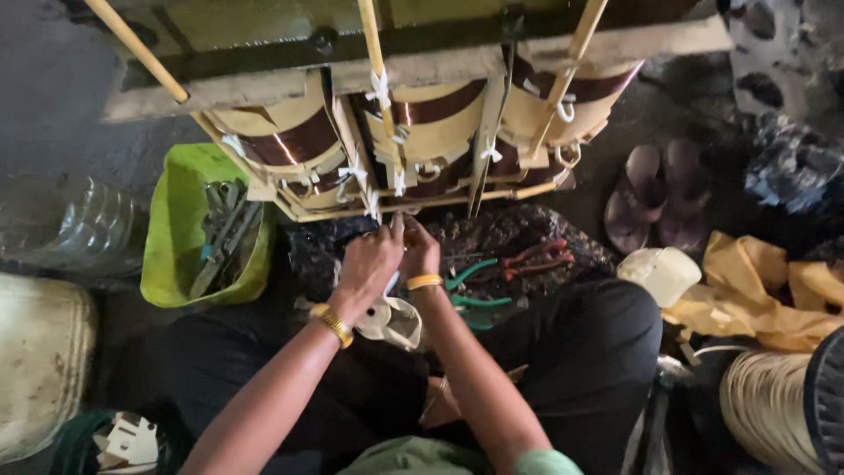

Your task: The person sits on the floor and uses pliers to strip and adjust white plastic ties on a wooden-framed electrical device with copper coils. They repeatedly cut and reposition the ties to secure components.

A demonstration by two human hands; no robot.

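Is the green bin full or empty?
Partly filled: the green bin holds grey metal tools, with bare green walls above them.

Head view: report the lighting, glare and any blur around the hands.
Head view: dim overall, floor and corners falling into deep shadow; the coil assembly is brightest, with small glints on its copper bands; the left hand and right hand are evenly lit but slightly soft; the green bin stands out clearly; edges look stretched by the wide lens.
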